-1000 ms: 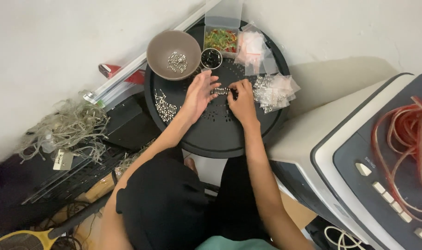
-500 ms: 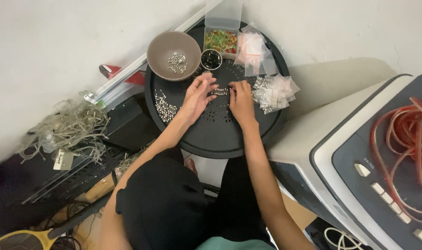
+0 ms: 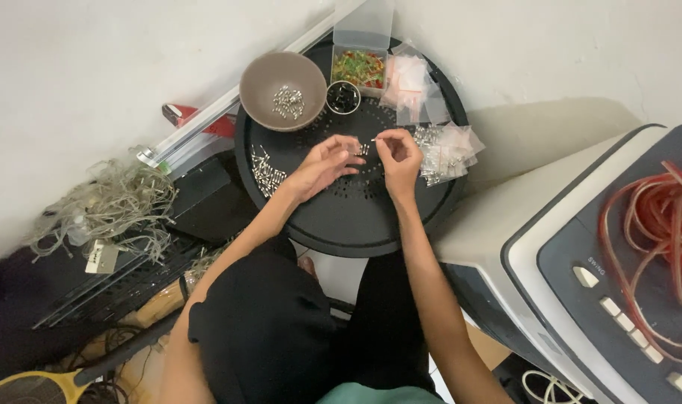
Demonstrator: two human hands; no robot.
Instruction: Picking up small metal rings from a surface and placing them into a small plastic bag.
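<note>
Since the earlier frames both hands have lifted off the middle of the round black tray and drawn apart a little: the left hand, which lay flat over the small parts, is now raised and cupped, and the right hand has come up with a thin metal pin at its tip. In the head view, the right hand's fingers are pressed together in a pinch on that pin, which pokes out toward the left hand; the left hand's fingers are loosely curled and a little spread, and whether they hold a part I cannot tell. A few more small metal parts lie on the tray between the two hands, and a row of metal pins lies near the tray's left edge. At the far edge stand a brown bowl with metal bits, a small black cup, a clear box of coloured parts and, toward the right edge, small clear bags. Handling so small a piece well, I judge, calls for a fingertip pinch close to its end, both hands kept low over the tray so a dropped part stays on it. Both forearms reach forward from the body, wrists bent down, elbows tucked in near the knees.
</note>
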